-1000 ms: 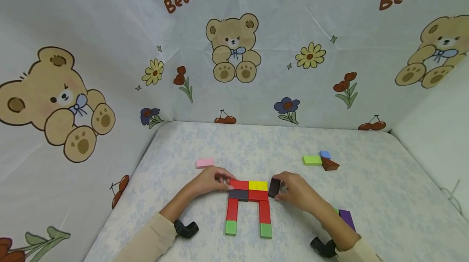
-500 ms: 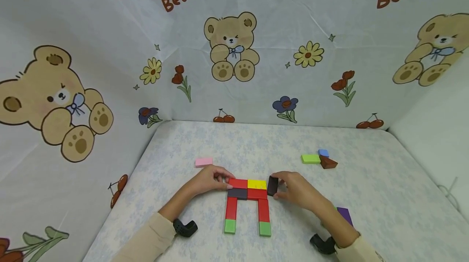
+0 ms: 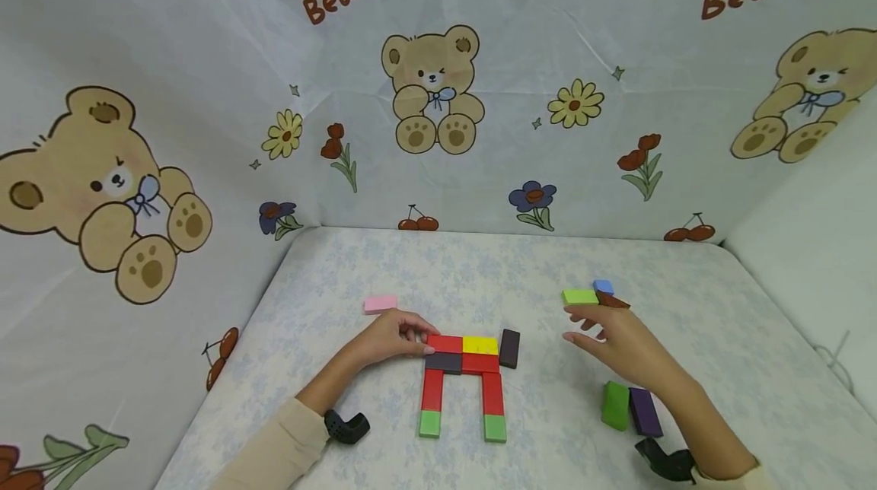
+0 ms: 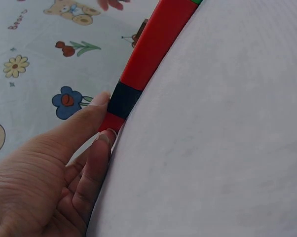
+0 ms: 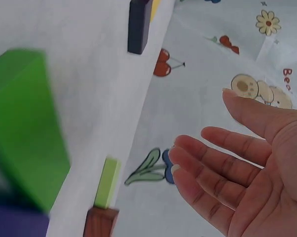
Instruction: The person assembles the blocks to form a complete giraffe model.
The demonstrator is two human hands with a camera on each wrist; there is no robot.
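Flat on the table, a two-legged block figure has a top row of a red block [image 3: 445,344] and a yellow block [image 3: 480,345]. Below these lie a dark block [image 3: 444,362] and another red block [image 3: 480,363]; red legs end in light green blocks [image 3: 430,424]. My left hand [image 3: 390,338] holds the upper red block's left end between thumb and fingers, as the left wrist view also shows. A black block [image 3: 509,348] stands lengthwise just right of the figure. My right hand [image 3: 620,338] is off to its right, holding nothing, its fingers loosely bent and apart from the thumb.
A pink block [image 3: 380,304] lies behind my left hand. Beyond my right hand are a lime block [image 3: 579,297], a small blue block [image 3: 603,287] and a brown wedge [image 3: 612,300]. A green block [image 3: 615,405] and a purple block [image 3: 645,412] sit nearer, left of my right forearm.
My right hand has let go of the black block and moved away to the right; the block stays beside the figure. The green and purple blocks are uncovered. My left hand stays put.
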